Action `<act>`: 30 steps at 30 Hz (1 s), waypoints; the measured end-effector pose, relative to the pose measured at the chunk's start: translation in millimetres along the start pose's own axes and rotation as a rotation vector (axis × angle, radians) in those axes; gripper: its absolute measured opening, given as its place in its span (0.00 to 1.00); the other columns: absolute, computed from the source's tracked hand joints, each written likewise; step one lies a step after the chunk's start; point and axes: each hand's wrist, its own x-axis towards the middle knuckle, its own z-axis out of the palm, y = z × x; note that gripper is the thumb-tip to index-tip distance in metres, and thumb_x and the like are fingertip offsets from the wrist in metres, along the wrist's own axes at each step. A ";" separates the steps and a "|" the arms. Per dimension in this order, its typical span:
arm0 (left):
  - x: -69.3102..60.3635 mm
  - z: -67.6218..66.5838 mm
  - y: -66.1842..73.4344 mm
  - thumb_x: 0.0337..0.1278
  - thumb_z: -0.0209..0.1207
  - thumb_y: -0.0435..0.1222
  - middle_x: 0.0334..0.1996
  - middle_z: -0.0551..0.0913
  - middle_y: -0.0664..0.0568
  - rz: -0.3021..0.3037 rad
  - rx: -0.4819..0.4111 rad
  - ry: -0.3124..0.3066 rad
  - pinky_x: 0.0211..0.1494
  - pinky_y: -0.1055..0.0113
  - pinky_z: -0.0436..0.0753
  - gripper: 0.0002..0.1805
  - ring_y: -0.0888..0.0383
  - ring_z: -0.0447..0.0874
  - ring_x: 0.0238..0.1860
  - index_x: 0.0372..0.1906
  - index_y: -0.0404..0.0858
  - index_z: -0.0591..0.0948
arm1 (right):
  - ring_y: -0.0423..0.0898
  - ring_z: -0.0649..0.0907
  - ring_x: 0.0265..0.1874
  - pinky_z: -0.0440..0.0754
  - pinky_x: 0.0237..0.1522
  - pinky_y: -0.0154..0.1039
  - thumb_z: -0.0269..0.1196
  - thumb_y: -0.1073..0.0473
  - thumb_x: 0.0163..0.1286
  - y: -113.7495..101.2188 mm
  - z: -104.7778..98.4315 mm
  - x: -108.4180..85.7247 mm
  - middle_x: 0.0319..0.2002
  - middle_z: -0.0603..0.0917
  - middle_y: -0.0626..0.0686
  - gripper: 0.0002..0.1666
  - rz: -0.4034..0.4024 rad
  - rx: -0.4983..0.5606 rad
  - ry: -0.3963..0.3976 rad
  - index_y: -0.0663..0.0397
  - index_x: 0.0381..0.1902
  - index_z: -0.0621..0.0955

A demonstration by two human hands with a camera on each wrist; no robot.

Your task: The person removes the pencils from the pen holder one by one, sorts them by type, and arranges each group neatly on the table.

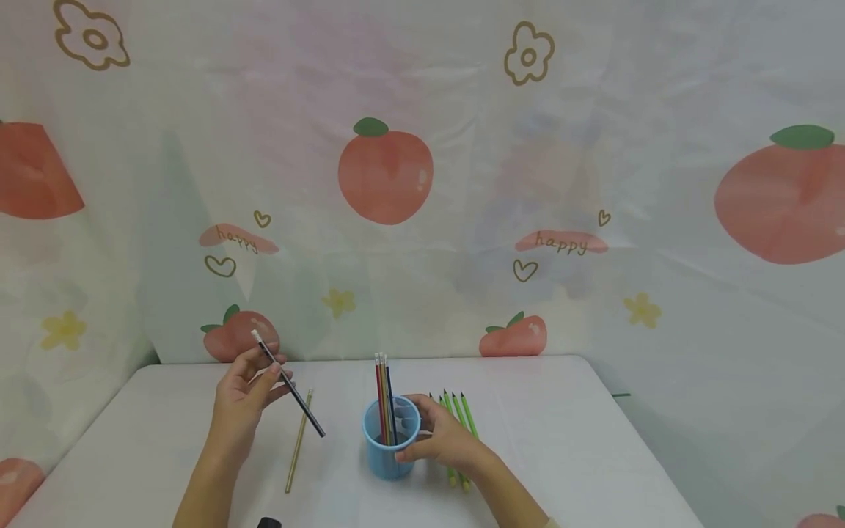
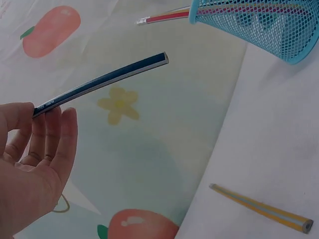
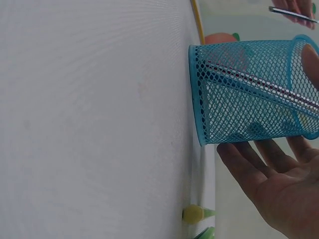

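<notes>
My left hand [image 1: 239,403] pinches a dark blue striped pencil [image 1: 305,407] between thumb and fingertips, above the table's left side. The pencil slants, white eraser end up and the other end down to the right; in the left wrist view its lower end [image 2: 162,59] looks flat and unsharpened. A light blue mesh pencil cup [image 1: 388,463] stands upright on the table, and my right hand [image 1: 445,438] grips it from the right, thumb at the near side. Inside the cup lean several pencils [image 1: 380,392], eraser ends up. A gold pencil [image 1: 299,444] lies between my left hand and the cup.
Several green pencils [image 1: 467,414] lie side by side right of the cup, partly behind my right hand, dark points away from me. The white table [image 1: 561,455] ends at a printed cloth backdrop [image 1: 449,293]. A small dark object [image 1: 269,523] shows at the bottom edge.
</notes>
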 end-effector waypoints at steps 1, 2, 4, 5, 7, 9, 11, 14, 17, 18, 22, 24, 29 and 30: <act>0.6 -2.0 -1.6 0.72 0.56 0.36 0.49 0.79 0.52 -0.008 0.012 -0.003 0.49 0.67 0.88 0.22 0.61 0.85 0.45 0.65 0.35 0.70 | 0.57 0.74 0.66 0.73 0.67 0.59 0.80 0.60 0.48 -0.3 -0.1 -0.1 0.63 0.79 0.50 0.48 0.001 0.000 0.000 0.45 0.67 0.72; 1.2 -4.0 -3.4 0.72 0.56 0.37 0.49 0.79 0.53 -0.017 0.026 -0.005 0.49 0.67 0.87 0.22 0.62 0.85 0.46 0.66 0.36 0.70 | 0.57 0.74 0.66 0.73 0.67 0.59 0.80 0.60 0.48 -0.5 -0.1 -0.3 0.63 0.78 0.50 0.48 0.002 0.000 0.001 0.45 0.67 0.71; 2.1 -7.2 -6.7 0.72 0.56 0.38 0.49 0.79 0.54 -0.033 0.045 0.001 0.48 0.68 0.87 0.23 0.62 0.85 0.46 0.66 0.36 0.70 | 0.57 0.74 0.66 0.73 0.67 0.60 0.80 0.60 0.48 -0.7 -0.2 -0.4 0.63 0.78 0.50 0.48 0.003 -0.003 0.004 0.45 0.67 0.72; 2.4 -8.6 -8.2 0.72 0.57 0.38 0.49 0.79 0.54 -0.041 0.054 0.006 0.48 0.68 0.87 0.23 0.62 0.84 0.47 0.66 0.36 0.70 | 0.57 0.74 0.66 0.73 0.67 0.60 0.80 0.60 0.48 -0.6 -0.2 -0.4 0.63 0.78 0.50 0.48 0.002 -0.005 0.005 0.45 0.67 0.72; 2.7 -10.9 -11.0 0.72 0.57 0.38 0.49 0.80 0.56 -0.059 0.061 0.019 0.47 0.69 0.88 0.23 0.64 0.84 0.46 0.67 0.37 0.70 | 0.56 0.74 0.66 0.73 0.67 0.60 0.80 0.60 0.48 -0.1 -0.2 -0.2 0.63 0.78 0.49 0.48 0.002 -0.004 0.007 0.44 0.66 0.72; 3.0 -13.3 -14.1 0.72 0.57 0.38 0.48 0.80 0.58 -0.073 0.068 0.024 0.46 0.69 0.88 0.23 0.64 0.85 0.46 0.67 0.37 0.69 | 0.56 0.74 0.66 0.73 0.67 0.59 0.81 0.60 0.47 0.7 -0.2 0.3 0.63 0.79 0.49 0.48 0.004 -0.004 0.008 0.44 0.66 0.72; 3.2 -15.7 -17.9 0.72 0.56 0.37 0.47 0.82 0.60 -0.085 0.074 0.026 0.45 0.69 0.88 0.24 0.63 0.85 0.45 0.67 0.38 0.68 | 0.56 0.75 0.66 0.73 0.67 0.59 0.81 0.60 0.47 1.4 -0.1 0.6 0.63 0.79 0.49 0.48 0.005 -0.002 0.009 0.44 0.66 0.72; 3.9 -19.2 -24.3 0.72 0.56 0.37 0.46 0.83 0.63 -0.111 0.084 0.017 0.45 0.69 0.88 0.25 0.63 0.86 0.43 0.68 0.40 0.66 | 0.56 0.75 0.66 0.73 0.67 0.59 0.81 0.60 0.47 2.0 0.2 0.6 0.63 0.79 0.49 0.48 0.008 -0.003 0.011 0.44 0.66 0.72; 4.9 -21.8 -30.9 0.72 0.56 0.37 0.45 0.84 0.65 -0.157 0.104 0.009 0.44 0.69 0.88 0.25 0.63 0.86 0.42 0.69 0.41 0.64 | 0.56 0.75 0.66 0.73 0.67 0.60 0.81 0.60 0.47 2.1 0.2 0.3 0.63 0.79 0.50 0.48 0.009 -0.003 0.011 0.44 0.66 0.72; 5.4 -22.5 -32.7 0.72 0.56 0.37 0.45 0.84 0.65 -0.174 0.114 0.004 0.45 0.69 0.88 0.26 0.63 0.86 0.42 0.69 0.41 0.64 | 0.56 0.75 0.66 0.73 0.67 0.60 0.81 0.60 0.47 2.1 0.2 0.2 0.63 0.79 0.50 0.48 0.008 -0.004 0.010 0.44 0.67 0.72; 6.6 -24.3 -38.1 0.72 0.55 0.33 0.51 0.83 0.56 -0.251 0.172 -0.019 0.46 0.69 0.87 0.27 0.62 0.86 0.44 0.71 0.39 0.63 | 0.57 0.75 0.66 0.73 0.67 0.60 0.80 0.60 0.48 1.9 0.3 -0.6 0.63 0.79 0.50 0.48 0.000 0.002 0.005 0.43 0.67 0.72; 7.0 -25.3 -40.5 0.71 0.55 0.30 0.56 0.81 0.47 -0.284 0.197 -0.040 0.47 0.68 0.87 0.29 0.62 0.85 0.45 0.72 0.39 0.61 | 0.57 0.75 0.66 0.73 0.67 0.59 0.80 0.61 0.48 1.4 0.5 -1.1 0.63 0.79 0.50 0.48 -0.003 0.006 0.003 0.44 0.67 0.72; 7.2 -28.6 -49.0 0.69 0.55 0.29 0.65 0.73 0.35 -0.343 0.248 -0.090 0.49 0.66 0.86 0.31 0.60 0.84 0.48 0.74 0.39 0.61 | 0.57 0.75 0.66 0.74 0.67 0.58 0.80 0.61 0.48 0.1 0.6 -1.9 0.63 0.79 0.51 0.48 -0.011 0.002 -0.002 0.46 0.67 0.71; 7.2 -29.5 -51.3 0.69 0.55 0.29 0.65 0.73 0.34 -0.350 0.257 -0.098 0.49 0.65 0.86 0.31 0.59 0.84 0.49 0.73 0.39 0.62 | 0.57 0.75 0.66 0.74 0.67 0.58 0.80 0.61 0.49 -0.2 0.6 -2.1 0.63 0.79 0.51 0.48 -0.013 0.001 -0.003 0.47 0.67 0.71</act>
